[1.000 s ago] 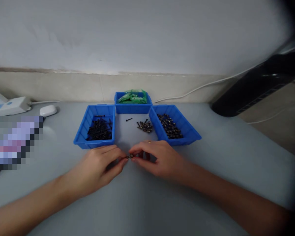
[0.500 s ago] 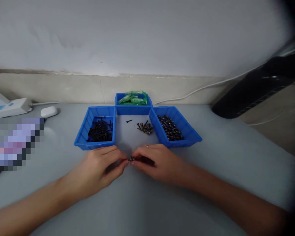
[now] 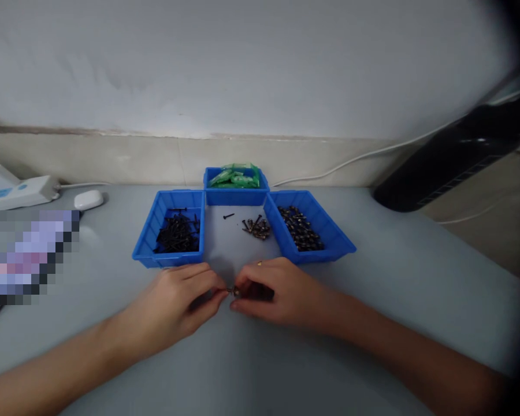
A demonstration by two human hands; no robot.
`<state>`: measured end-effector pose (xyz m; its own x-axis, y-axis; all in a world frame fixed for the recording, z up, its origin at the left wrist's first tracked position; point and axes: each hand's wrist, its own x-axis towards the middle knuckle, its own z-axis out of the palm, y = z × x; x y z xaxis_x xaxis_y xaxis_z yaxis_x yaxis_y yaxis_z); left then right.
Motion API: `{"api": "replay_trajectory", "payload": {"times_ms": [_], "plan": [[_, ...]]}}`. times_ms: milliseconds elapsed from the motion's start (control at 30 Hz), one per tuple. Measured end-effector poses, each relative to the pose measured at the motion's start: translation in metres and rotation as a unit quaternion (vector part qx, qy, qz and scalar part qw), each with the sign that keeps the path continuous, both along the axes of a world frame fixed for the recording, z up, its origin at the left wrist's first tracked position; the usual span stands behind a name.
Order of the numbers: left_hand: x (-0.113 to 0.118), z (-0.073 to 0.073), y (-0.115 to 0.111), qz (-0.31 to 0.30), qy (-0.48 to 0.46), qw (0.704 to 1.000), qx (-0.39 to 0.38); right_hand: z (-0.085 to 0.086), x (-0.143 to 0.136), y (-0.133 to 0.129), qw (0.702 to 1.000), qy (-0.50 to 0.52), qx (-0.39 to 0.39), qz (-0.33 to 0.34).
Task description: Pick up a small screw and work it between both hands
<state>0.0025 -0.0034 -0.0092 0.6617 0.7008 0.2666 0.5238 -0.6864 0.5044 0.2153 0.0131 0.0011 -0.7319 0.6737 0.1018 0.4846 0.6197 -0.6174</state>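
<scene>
Near the front of the grey worktop [image 3: 372, 300], the left hand [image 3: 177, 303] and right hand [image 3: 277, 292] meet fingertip to fingertip, both pinched shut on a small dark screw [image 3: 231, 290] held between them. Just beyond lie three blue bins: the left bin [image 3: 170, 231] with black screws, the right bin [image 3: 307, 228] with darker fasteners, the far bin [image 3: 235, 184] with green packets. Loose screws [image 3: 255, 226] sit between the bins.

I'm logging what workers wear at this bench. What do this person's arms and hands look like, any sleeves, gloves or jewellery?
Both forearms are bare as far as the picture shows: no sleeves, no gloves, no watch. The right hand wears a small gold-coloured ring on one finger. The left hand shows no jewellery.
</scene>
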Motion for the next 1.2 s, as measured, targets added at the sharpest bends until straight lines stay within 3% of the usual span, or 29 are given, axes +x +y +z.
{"api": "replay_trajectory", "payload": {"times_ms": [533, 733, 933, 1067, 1200], "plan": [[0.0019, 0.0009, 0.0018, 0.007, 0.004, 1.000, -0.003, -0.0029, 0.0005, -0.0013, 0.998, -0.023, 0.061, -0.006], [0.0051, 0.0016, 0.0012, 0.043, -0.046, 0.995, -0.083, -0.0023, 0.0007, -0.0026, 0.995, 0.000, 0.089, -0.038], [0.0073, 0.0040, 0.0000, 0.027, -0.041, 0.992, -0.117, -0.0037, 0.0021, -0.0051, 0.985, 0.023, 0.166, 0.032], [0.0054, 0.0028, 0.0004, 0.004, -0.036, 0.996, -0.084, -0.0016, 0.0017, -0.0065, 0.986, 0.046, 0.150, 0.062], [0.0015, 0.0022, 0.0016, 0.007, -0.025, 0.998, -0.057, 0.0023, 0.0000, -0.0052, 0.997, 0.016, 0.080, 0.007]]}}
